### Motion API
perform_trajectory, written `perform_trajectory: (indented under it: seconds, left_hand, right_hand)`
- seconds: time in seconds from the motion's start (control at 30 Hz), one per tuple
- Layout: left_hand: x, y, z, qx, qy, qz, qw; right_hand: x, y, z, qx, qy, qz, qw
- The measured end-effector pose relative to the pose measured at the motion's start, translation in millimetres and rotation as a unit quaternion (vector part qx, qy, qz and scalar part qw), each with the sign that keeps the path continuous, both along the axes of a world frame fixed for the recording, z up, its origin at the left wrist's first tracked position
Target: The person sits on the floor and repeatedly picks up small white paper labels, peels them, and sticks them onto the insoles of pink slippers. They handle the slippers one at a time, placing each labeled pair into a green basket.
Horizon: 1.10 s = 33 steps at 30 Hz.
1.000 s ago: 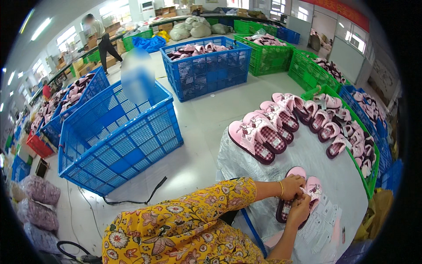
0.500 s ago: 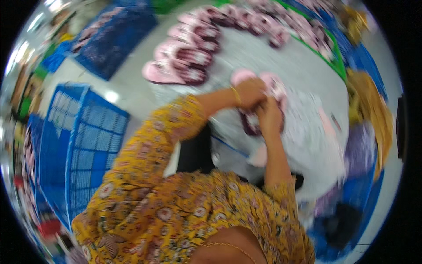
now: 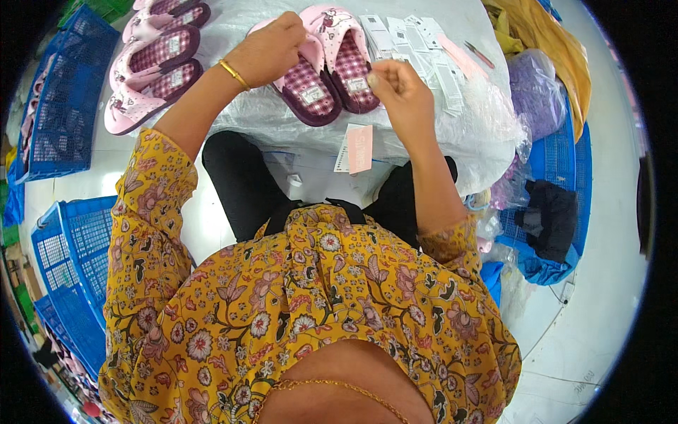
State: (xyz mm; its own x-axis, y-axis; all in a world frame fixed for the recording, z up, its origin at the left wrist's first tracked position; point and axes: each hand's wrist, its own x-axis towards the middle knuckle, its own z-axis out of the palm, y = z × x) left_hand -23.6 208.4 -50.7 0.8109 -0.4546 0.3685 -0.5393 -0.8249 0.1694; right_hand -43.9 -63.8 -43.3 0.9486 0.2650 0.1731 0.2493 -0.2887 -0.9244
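A pair of pink slippers point(image 3: 332, 60) with dark plaid insoles lies side by side on the plastic-covered table. My left hand point(image 3: 272, 51), a gold bangle at its wrist, is closed at the left slipper's pink upper; what its fingertips pinch is hidden. My right hand point(image 3: 404, 92) is beside the right slipper's heel, thumb and forefinger pinched together; anything between them is too small to make out. A pink hang tag point(image 3: 360, 148) and a white card point(image 3: 342, 152) are just below the slippers at the table's near edge.
White cards point(image 3: 417, 39) lie in piles right of the slippers, near a pen point(image 3: 479, 54) and pink tags point(image 3: 460, 58). More pink slippers point(image 3: 152, 88) stand at the table's left. Blue crates point(image 3: 78, 240) are at left; purple plastic bags point(image 3: 538, 92) are at right.
My hands were together over the slippers and are now apart, one on each side. The head view has shifted, and the pink tag now shows at the table's near edge.
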Motion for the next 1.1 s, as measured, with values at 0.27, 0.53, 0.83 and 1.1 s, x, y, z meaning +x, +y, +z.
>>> perform_trajectory:
  seconds: [0.27, 0.53, 0.83, 1.1]
  left_hand:
    - [-13.2, -1.4, 9.0, -0.033, -0.033, 0.018, 0.999]
    - [-20.9, -1.8, 8.7, -0.016, -0.084, 0.027, 0.996]
    - [-34.0, -14.4, 20.5, -0.080, -0.081, 0.093, 0.989]
    - [-31.0, -17.2, 29.4, -0.082, -0.073, 0.097, 0.989]
  right_hand:
    - [-58.5, -31.6, -31.6, -0.162, -0.075, -0.017, 0.984]
    - [-54.6, -12.3, -39.4, -0.071, 0.033, -0.009, 0.997]
    - [-34.6, -15.3, -8.9, -0.083, -0.069, 0.025, 0.994]
    - [-6.6, -18.2, -5.3, -0.211, -0.281, 0.058, 0.934]
